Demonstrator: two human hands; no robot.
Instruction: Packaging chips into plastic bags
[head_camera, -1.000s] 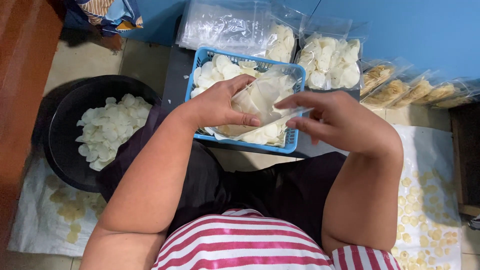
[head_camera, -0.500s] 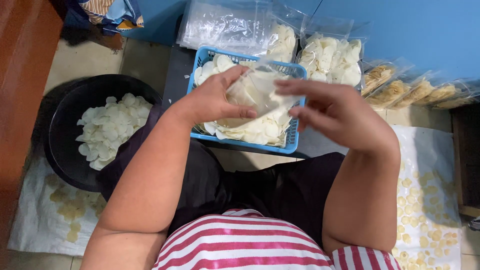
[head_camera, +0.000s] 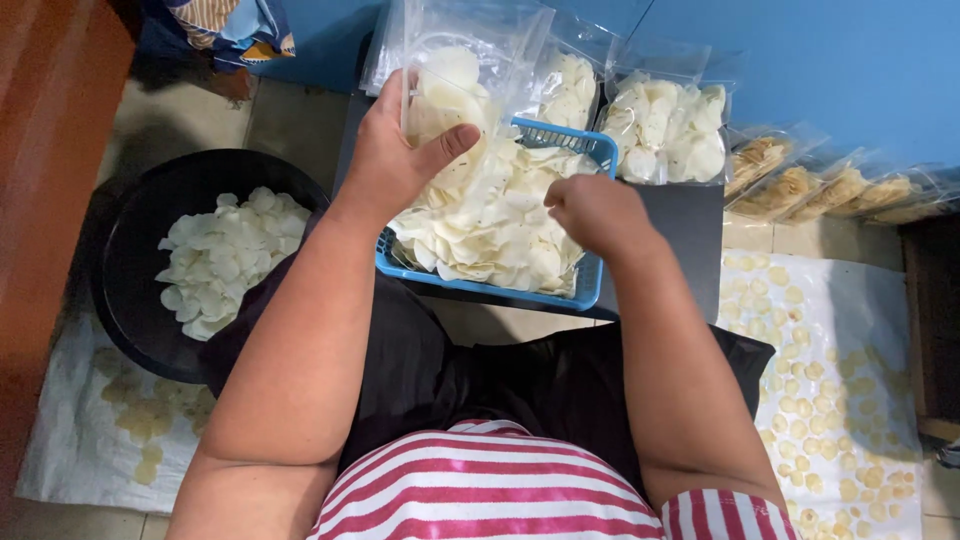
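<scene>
Clear plastic, that's the bag (head_camera: 455, 90) getting filled here, held up over the far left corner of the blue basket (head_camera: 585, 290) with pale white chips already piled inside it. The left hand (head_camera: 400, 155) has its fingers wrapped round the bag's side, thumb pressed across the front. The right hand (head_camera: 590, 210) is balled up down in the loose chips (head_camera: 500, 225) heaped in the basket, fingers curled shut, though I can't tell how much it has actually grabbed. Looks to me like the scoop-and-fill step; the next handful needs the bag's mouth held open and steady so nothing spills over the rim. Compared with half a second back, the bag has gone from sitting low between both hands to raised up and away, and the right hand has let go of it and dropped into the basket. Round about: sealed bags of white chips (head_camera: 665, 130) behind the basket, darker yellowish packs (head_camera: 800, 190) to the right, a black tub (head_camera: 140, 300) of more chips on the left.
</scene>
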